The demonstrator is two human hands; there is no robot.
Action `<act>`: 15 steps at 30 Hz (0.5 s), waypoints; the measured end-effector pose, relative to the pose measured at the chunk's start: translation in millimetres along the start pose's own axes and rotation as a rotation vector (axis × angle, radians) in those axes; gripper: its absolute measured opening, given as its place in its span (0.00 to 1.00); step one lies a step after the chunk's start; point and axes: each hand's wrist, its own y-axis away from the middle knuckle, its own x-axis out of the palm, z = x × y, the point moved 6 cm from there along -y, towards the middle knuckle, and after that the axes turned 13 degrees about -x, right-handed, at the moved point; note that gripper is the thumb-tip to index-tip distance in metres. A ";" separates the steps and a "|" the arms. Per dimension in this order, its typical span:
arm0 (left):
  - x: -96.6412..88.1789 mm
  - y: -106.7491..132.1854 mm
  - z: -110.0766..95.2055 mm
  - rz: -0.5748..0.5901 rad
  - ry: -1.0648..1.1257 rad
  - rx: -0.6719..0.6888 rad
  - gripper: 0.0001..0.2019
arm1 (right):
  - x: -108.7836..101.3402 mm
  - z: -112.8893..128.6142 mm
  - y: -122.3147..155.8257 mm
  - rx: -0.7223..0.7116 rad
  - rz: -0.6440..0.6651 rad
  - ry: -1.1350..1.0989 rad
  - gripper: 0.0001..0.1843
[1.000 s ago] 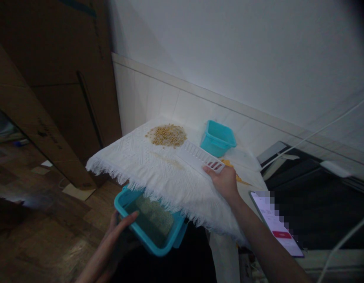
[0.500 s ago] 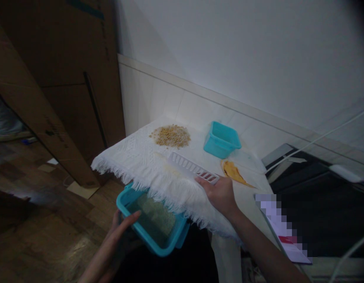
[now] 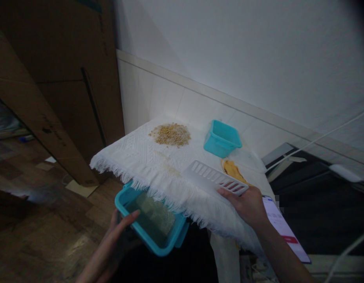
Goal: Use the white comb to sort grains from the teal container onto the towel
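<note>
White textured cloth (image 3: pixel 125 153), fringed along its near edge, spread flat. Large turquoise tub (image 3: pixel 162 250): below the fringe, partly covered by it, pale fine material (image 3: pixel 160 216) inside. Left hand (image 3: pixel 118 230) grips its rim, thumb over the top, other fingers mostly hidden. White slotted piece (image 3: pixel 203 182): above the cloth's near right part, end pinched in the right hand (image 3: pixel 249 204); contact with cloth unclear. Small turquoise tub (image 3: pixel 218 146): upright, farther back. Yellowish grain pile (image 3: pixel 171 135): left of small tub, apart. Orange-yellow scrap (image 3: pixel 233 169): just beyond slotted piece.
</note>
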 end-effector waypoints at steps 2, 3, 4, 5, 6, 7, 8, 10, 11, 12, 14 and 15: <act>0.7 0.7 -0.2 0.001 0.009 -0.003 0.48 | 11.2 3.3 -4.2 0.016 0.021 -0.031 0.19; 0.7 1.0 -0.4 -0.001 0.011 -0.004 0.48 | 16.6 4.8 -7.1 0.025 0.038 -0.041 0.19; 0.6 1.4 -0.8 -0.004 0.009 -0.005 0.47 | 20.9 6.2 -10.1 0.028 0.053 -0.048 0.20; 0.4 1.7 -1.2 -0.005 0.003 -0.003 0.46 | 23.8 7.7 -13.0 0.023 0.065 -0.051 0.20; 0.0 2.0 -1.8 -0.008 -0.005 0.004 0.44 | 25.0 8.9 -15.5 0.010 0.074 -0.049 0.19; -0.6 2.0 -2.6 -0.011 -0.010 0.015 0.43 | 24.9 9.5 -17.3 -0.005 0.087 -0.046 0.18; -1.6 1.7 -3.2 -0.016 -0.011 0.026 0.43 | 23.2 9.2 -18.4 -0.019 0.093 -0.040 0.18; -4.2 0.1 -3.6 -0.029 -0.005 0.039 0.43 | 14.6 6.0 -18.7 -0.044 0.069 -0.015 0.17; -5.5 -1.1 -3.6 -0.036 -0.002 0.042 0.44 | 9.2 3.7 -18.6 -0.053 0.044 0.003 0.17; -6.6 -2.3 -3.3 -0.040 -0.001 0.044 0.44 | 4.2 1.6 -18.6 -0.061 0.012 0.021 0.17; -7.9 -4.2 -2.6 -0.044 -0.004 0.045 0.45 | 0.6 0.2 -20.5 -0.079 -0.030 0.031 0.17; -8.0 -4.8 -2.2 -0.044 -0.004 0.047 0.46 | 4.0 1.2 -22.7 -0.084 -0.026 0.013 0.16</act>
